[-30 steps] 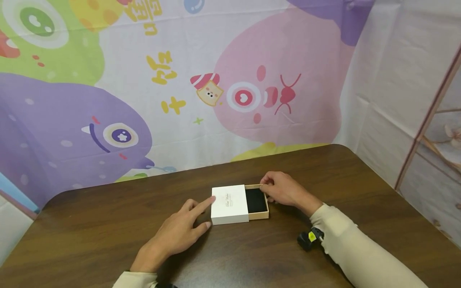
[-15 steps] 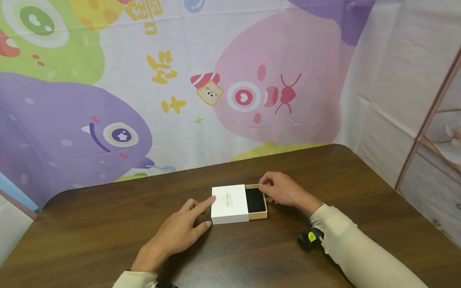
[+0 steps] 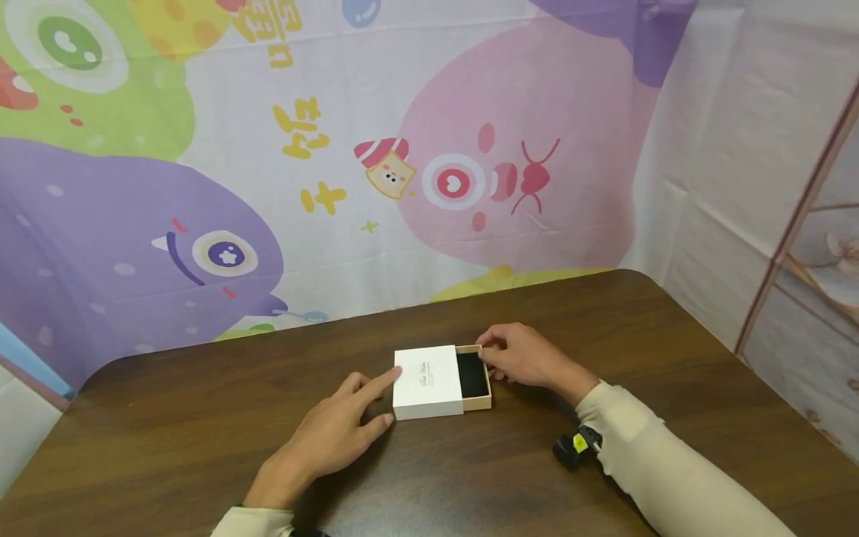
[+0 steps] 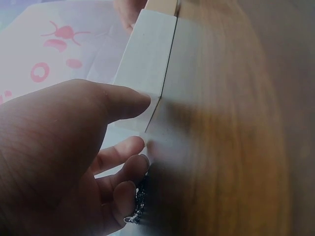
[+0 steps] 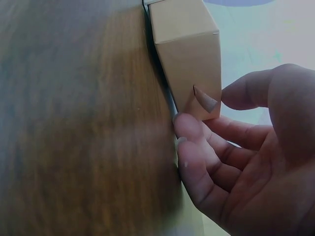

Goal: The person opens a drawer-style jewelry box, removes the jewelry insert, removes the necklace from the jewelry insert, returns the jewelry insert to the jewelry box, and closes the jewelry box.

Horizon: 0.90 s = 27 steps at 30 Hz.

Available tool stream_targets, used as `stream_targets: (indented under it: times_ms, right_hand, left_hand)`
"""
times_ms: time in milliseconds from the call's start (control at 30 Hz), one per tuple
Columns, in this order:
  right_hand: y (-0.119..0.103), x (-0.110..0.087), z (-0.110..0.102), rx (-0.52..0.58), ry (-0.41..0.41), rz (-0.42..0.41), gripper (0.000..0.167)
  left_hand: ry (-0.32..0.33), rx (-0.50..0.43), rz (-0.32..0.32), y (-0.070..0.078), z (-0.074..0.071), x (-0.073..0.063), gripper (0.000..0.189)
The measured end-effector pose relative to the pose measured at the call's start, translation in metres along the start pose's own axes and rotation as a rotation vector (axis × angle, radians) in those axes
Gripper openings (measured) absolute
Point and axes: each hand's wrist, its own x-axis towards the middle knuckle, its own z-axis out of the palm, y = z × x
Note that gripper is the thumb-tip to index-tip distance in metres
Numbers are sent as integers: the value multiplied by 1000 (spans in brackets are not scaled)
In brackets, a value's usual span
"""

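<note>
A white sleeve box (image 3: 426, 377) with small lettering lies on the wooden table. Its tan inner tray (image 3: 477, 403), with a black pad (image 3: 473, 375) inside, sticks out to the right. My left hand (image 3: 329, 432) braces the sleeve's left end, the straight index finger touching its top edge and the thumb by the near corner. A dark glittery thing (image 4: 139, 204), its kind unclear, shows at that hand's lower fingertips in the left wrist view. My right hand (image 3: 530, 356) pinches the tray's far right corner. A small flap (image 5: 204, 100) shows on the tray's end.
The brown table (image 3: 429, 477) reaches back to a cartoon-printed cloth (image 3: 335, 261). A pale curtain (image 3: 725, 149) hangs at the right. A black wrist camera (image 3: 572, 449) sits beneath the right sleeve.
The tray has slid a little leftward into the sleeve, and my right hand has moved left with it. My left hand and the sleeve stay in place.
</note>
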Motion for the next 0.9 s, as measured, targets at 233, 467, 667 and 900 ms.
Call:
stream_targets:
  times_ms: [233, 467, 667, 900]
  right_hand:
    - [1, 1, 0, 30, -11, -24, 21]
    - [2, 0, 0, 81, -3, -41, 19]
    - [0, 0, 0, 70, -9, -23, 16]
    - [-1, 0, 0, 60, -39, -43, 16]
  left_hand:
    - [6, -2, 12, -1, 0, 0, 67]
    - [10, -14, 23, -1, 0, 0, 66]
    - [13, -8, 37, -1, 0, 1, 67]
    - [12, -8, 36, 0, 0, 0, 67]
